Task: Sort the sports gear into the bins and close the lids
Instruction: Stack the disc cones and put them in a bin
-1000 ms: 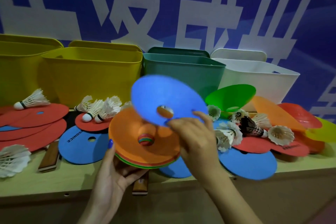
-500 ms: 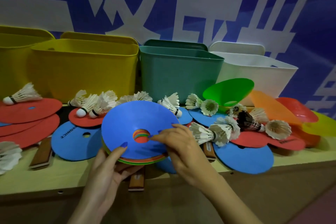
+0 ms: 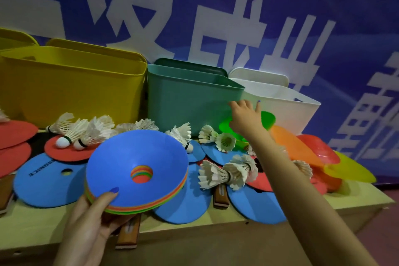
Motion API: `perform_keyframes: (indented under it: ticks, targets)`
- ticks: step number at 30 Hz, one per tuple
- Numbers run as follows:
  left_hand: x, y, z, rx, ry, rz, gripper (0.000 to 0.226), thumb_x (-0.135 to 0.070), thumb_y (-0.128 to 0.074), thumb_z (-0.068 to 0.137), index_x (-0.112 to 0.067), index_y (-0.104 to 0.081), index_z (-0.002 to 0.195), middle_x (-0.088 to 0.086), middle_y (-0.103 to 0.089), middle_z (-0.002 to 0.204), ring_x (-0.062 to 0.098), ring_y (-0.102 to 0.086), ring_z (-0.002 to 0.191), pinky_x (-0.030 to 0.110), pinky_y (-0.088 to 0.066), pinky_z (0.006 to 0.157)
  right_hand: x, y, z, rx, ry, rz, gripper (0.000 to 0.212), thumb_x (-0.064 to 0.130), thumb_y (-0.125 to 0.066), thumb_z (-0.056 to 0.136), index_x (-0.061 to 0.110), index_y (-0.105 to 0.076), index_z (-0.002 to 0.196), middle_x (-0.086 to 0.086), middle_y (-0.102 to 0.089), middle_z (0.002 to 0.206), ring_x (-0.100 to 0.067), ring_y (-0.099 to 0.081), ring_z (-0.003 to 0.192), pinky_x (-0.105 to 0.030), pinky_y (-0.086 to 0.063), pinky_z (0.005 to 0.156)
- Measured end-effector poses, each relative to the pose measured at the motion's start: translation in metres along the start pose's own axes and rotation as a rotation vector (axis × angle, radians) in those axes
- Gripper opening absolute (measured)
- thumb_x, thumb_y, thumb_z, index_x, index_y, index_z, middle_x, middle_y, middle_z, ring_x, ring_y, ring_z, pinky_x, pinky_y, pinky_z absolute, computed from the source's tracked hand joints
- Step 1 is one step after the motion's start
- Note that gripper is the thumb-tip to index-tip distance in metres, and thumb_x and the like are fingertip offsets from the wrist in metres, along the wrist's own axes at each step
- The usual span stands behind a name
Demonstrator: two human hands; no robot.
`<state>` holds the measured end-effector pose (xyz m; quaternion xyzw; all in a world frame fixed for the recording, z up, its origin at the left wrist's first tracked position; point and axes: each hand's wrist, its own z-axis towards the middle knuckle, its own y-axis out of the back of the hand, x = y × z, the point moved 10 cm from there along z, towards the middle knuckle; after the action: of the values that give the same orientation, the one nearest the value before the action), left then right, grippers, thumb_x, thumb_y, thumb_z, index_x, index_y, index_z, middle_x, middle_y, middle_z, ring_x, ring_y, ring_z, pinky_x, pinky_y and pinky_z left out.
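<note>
Red paddles [image 3: 15, 134] are lying at the far left edge, at about nine o'clock, in front of a yellow bin [image 3: 73, 84] that is standing open with its lid propped behind it. A cluster of shuttlecocks [image 3: 79, 129] is resting just below that bin, partly on a red paddle and beside a blue paddle [image 3: 45, 179].

The left hand [image 3: 90, 222], at seven o'clock, is gripping a stack of disc cones [image 3: 136, 170] by its near rim, thumb curled over the blue top cone and fingers underneath; orange, green and yellow edges are showing below the blue. The stack is hovering near the middle, over the wooden shelf [image 3: 54, 229] and the paddles.

A teal bin [image 3: 190, 101] is standing open at twelve o'clock, touching the yellow bin. More shuttlecocks [image 3: 228, 170] are lying on blue paddles at about three o'clock of the stack.

The right hand [image 3: 244, 119] is reaching out at one o'clock, fingers spread and holding nothing, over a green cone [image 3: 268, 119] that is sitting against the white bin [image 3: 287, 110]. Whether it is touching the cone I cannot tell. Orange, red and yellow cones [image 3: 319, 153] are piling up at the far right, at three o'clock.
</note>
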<state>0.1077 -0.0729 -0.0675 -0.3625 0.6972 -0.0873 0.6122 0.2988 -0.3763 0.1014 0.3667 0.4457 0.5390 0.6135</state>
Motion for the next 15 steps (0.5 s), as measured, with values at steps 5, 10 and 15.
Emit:
perform_keyframes:
  ticks: [5, 10, 15]
  targets:
    - [-0.001, -0.001, -0.002, 0.01, -0.015, 0.004, 0.046, -0.006, -0.056, 0.089, -0.023, -0.053, 0.131, 0.005, -0.063, 0.122, 0.029, -0.06, 0.102, 0.038, -0.054, 0.066, -0.012, -0.011, -0.001, 0.081, -0.051, -0.132, 0.034, 0.005, -0.042, 0.087, 0.008, -0.052, 0.119, -0.013, -0.057, 0.119, -0.032, -0.044, 0.123, -0.068, -0.003, 0.109]
    - [0.0, 0.001, 0.001, 0.024, -0.021, 0.016, 0.045, -0.005, -0.056, 0.089, -0.022, -0.053, 0.13, 0.006, -0.064, 0.119, 0.03, -0.06, 0.104, 0.036, -0.057, 0.056, -0.02, 0.012, -0.022, -0.043, -0.157, -0.045, 0.024, 0.003, -0.043, 0.082, 0.009, -0.061, 0.097, -0.011, -0.065, 0.098, -0.031, -0.053, 0.109, -0.059, -0.009, 0.113]
    - [0.002, -0.002, 0.002, 0.031, -0.001, -0.046, 0.038, -0.005, -0.055, 0.09, -0.025, -0.055, 0.122, 0.0, -0.066, 0.103, 0.025, -0.06, 0.091, 0.04, -0.054, 0.066, 0.024, 0.08, -0.091, -0.413, -0.116, 0.299, 0.033, 0.004, -0.051, 0.079, 0.021, -0.063, 0.105, -0.003, -0.065, 0.097, -0.03, -0.055, 0.101, -0.049, -0.013, 0.114]
